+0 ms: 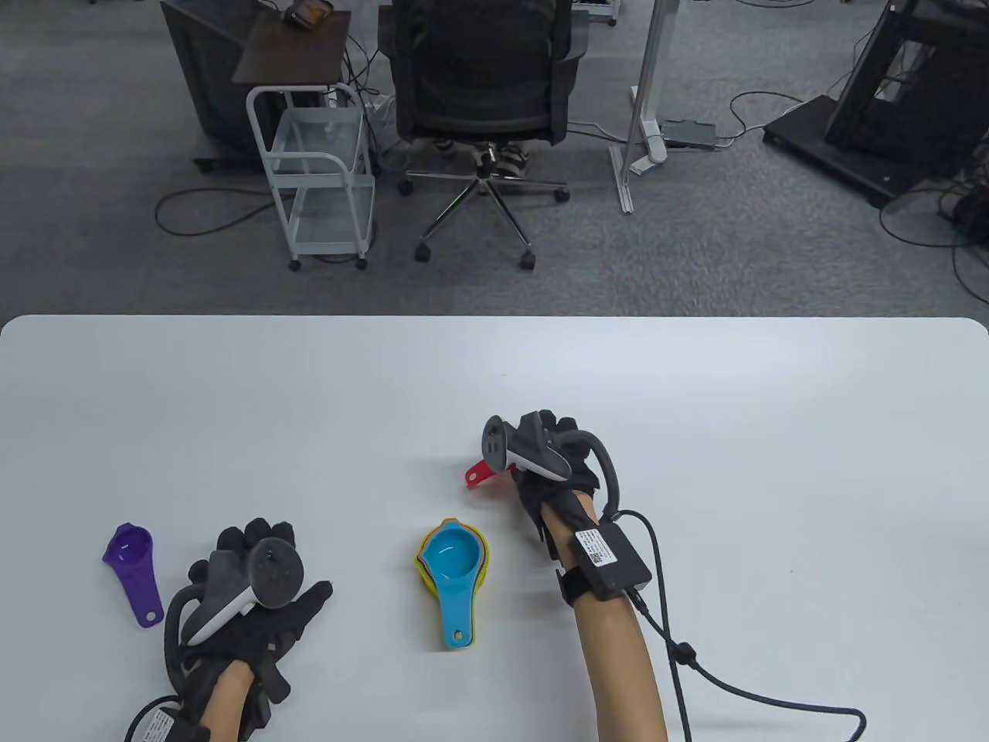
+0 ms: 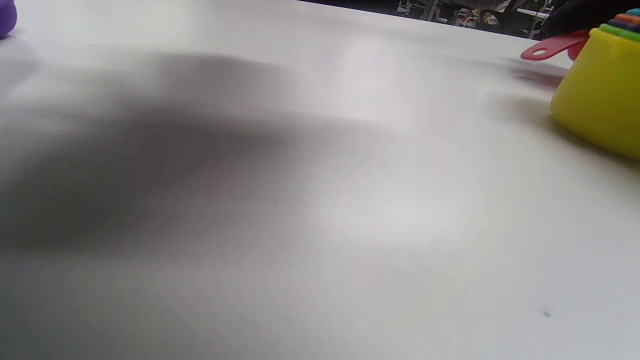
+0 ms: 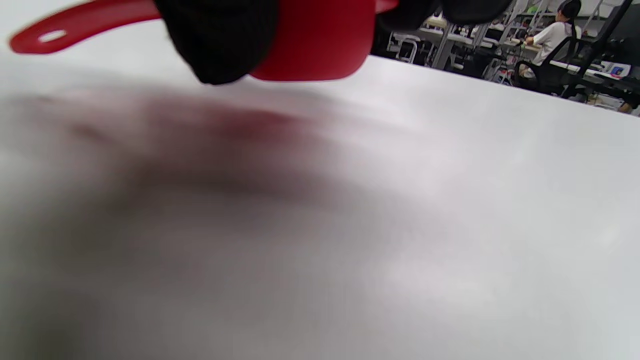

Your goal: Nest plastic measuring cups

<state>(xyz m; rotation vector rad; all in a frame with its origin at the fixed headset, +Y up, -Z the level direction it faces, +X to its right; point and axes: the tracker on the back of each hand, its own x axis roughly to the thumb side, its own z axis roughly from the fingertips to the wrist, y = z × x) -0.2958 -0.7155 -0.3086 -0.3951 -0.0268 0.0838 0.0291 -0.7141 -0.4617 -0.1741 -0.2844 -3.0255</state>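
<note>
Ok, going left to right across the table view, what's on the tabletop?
Purple plastic measuring cup → left hand, resting on the white table → nested stack of cups with the blue plastic cup on top → right hand, gripping the red plastic measuring cup.

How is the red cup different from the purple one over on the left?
The red cup is held off the table by the right hand; the purple cup lies on the table, untouched, beside the left hand. The red cup is mostly hidden under the glove in the table view, with only its handle poking out; the purple cup shows whole. Both have a flat handle with a hole at the end.
</note>
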